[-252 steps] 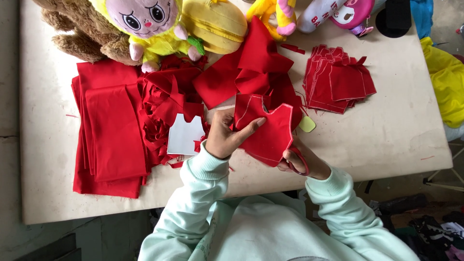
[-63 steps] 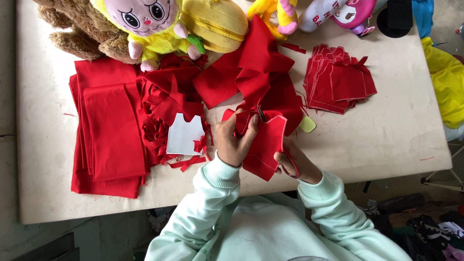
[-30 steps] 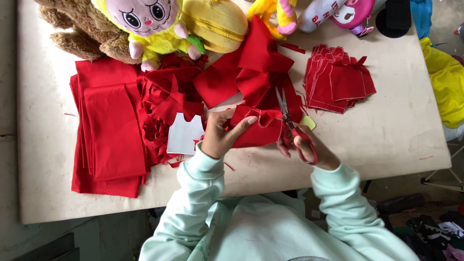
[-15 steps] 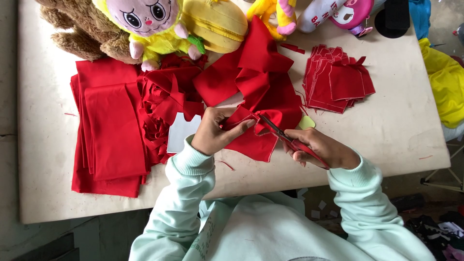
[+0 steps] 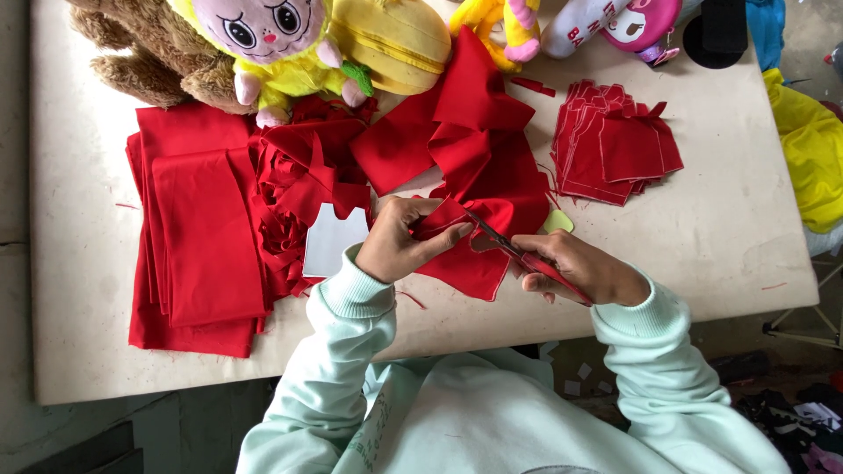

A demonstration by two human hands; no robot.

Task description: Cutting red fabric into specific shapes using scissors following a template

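While the person leans over the pale worktop (image 5: 720, 237), the left hand (image 5: 397, 243) has its grip pressed together on a piece of red cloth (image 5: 479, 237), thumb and fingers pinching a folded edge and lifting it slightly off the surface. The right hand (image 5: 575, 268) is wrapped around the handles of a pair of red-handled scissors (image 5: 518, 253), its grip closed on them, and the blades point up and to the left into the cloth just beside the left thumb. The cloth being cut lies near the front middle of the worktop, its lower part flat on the surface and its upper part running into a larger crumpled heap of red fabric (image 5: 474, 132) behind it.

Just left of the left hand lies a white paper pattern (image 5: 332, 239) shaped like a small garment, resting partly on a tangle of red offcuts (image 5: 294, 189). Further left sits a thick stack of folded red fabric (image 5: 198, 228). To the right, well apart from the hands, a neat pile of cut red pieces (image 5: 615, 145) lies on the worktop, and a small pale yellow-green scrap (image 5: 558, 221) peeps out beside the cloth, near the scissors.

Along the far edge sit plush toys: a brown teddy bear (image 5: 149, 57), a doll with a pink face and yellow clothes (image 5: 272, 44), and a yellow cushion-like toy (image 5: 395, 39). Both arms wear mint-green sleeves (image 5: 338, 369).
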